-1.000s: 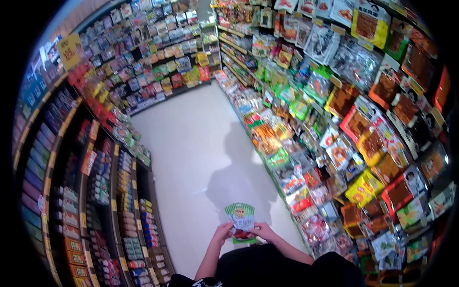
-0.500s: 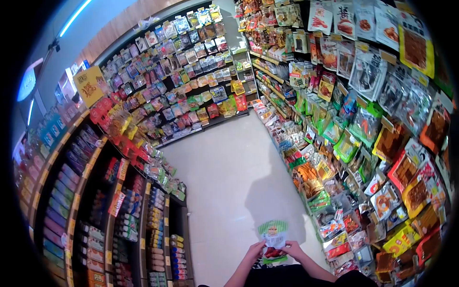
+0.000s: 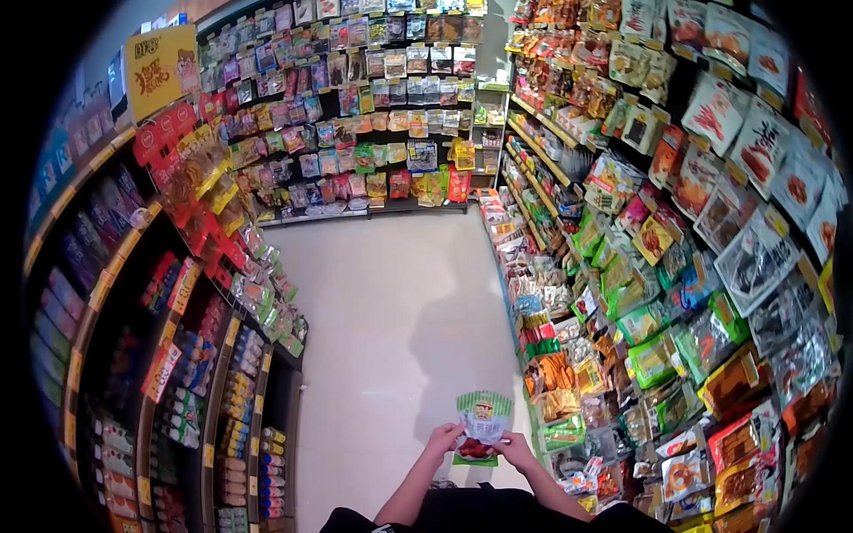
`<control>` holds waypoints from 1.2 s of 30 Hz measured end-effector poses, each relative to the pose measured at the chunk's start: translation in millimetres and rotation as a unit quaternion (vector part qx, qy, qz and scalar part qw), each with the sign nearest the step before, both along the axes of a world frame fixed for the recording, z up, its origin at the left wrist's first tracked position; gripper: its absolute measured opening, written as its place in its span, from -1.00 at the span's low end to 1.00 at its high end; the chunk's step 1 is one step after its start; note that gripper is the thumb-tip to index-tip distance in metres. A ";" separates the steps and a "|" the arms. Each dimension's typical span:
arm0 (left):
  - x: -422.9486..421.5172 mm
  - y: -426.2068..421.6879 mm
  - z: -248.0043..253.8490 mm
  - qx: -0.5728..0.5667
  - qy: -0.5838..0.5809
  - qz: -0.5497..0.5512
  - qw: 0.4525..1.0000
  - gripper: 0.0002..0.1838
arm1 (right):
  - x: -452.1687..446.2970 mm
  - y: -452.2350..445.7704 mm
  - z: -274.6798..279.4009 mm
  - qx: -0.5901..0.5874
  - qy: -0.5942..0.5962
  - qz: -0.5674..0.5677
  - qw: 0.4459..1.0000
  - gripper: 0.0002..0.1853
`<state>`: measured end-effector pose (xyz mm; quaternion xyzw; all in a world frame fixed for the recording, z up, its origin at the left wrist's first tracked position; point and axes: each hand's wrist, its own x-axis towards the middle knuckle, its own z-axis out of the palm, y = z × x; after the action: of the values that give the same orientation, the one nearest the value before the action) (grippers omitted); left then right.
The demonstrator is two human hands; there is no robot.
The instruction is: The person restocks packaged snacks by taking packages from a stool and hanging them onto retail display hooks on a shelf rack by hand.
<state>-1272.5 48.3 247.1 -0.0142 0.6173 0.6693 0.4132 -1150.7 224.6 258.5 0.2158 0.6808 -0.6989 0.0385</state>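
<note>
A green and white snack bag [image 3: 484, 419] is held upright in front of my body, its printed face toward me. Red pieces show on its lower part. My left hand [image 3: 446, 437] pinches the bag's left edge. At the opposite edge, my right hand [image 3: 513, 447] grips it between thumb and fingers. The bag's underside and the fingers behind it are hidden.
Along my right runs a display of hanging snack packets [image 3: 640, 355]. Shelves of bottles and cartons [image 3: 204, 382] stand on the left, with a yellow sign [image 3: 162, 71] above. Another wall of packets [image 3: 373, 115] closes the far end of the pale floor [image 3: 373, 311].
My view has turned and levelled, so the aisle now looks straighter. The bag and both hands appear further left and slightly higher. Both hands still hold the bag.
</note>
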 end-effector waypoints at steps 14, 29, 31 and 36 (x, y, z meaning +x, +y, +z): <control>-130.2 -2.8 -25.7 -0.012 -0.068 0.127 0.989 -0.66 | -159.8 -9.0 4.8 0.032 -0.045 0.141 0.988 -0.74; -251.4 221.2 16.2 -0.041 0.044 -0.015 0.998 -0.57 | -249.3 205.5 5.6 0.042 0.062 0.001 0.997 -0.73; -257.1 255.7 14.5 -0.037 0.060 -0.037 0.997 -0.56 | -247.2 235.2 2.7 0.027 0.071 -0.033 0.997 -0.74; -243.5 310.3 16.6 -0.065 0.015 -0.070 0.995 -0.47 | -236.2 289.2 -10.3 0.016 0.039 -0.076 0.996 -0.78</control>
<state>-1516.0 358.5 263.8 0.0125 0.6650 0.5974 0.4482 -1386.9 513.9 248.2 0.2403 0.6747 -0.6964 -0.0452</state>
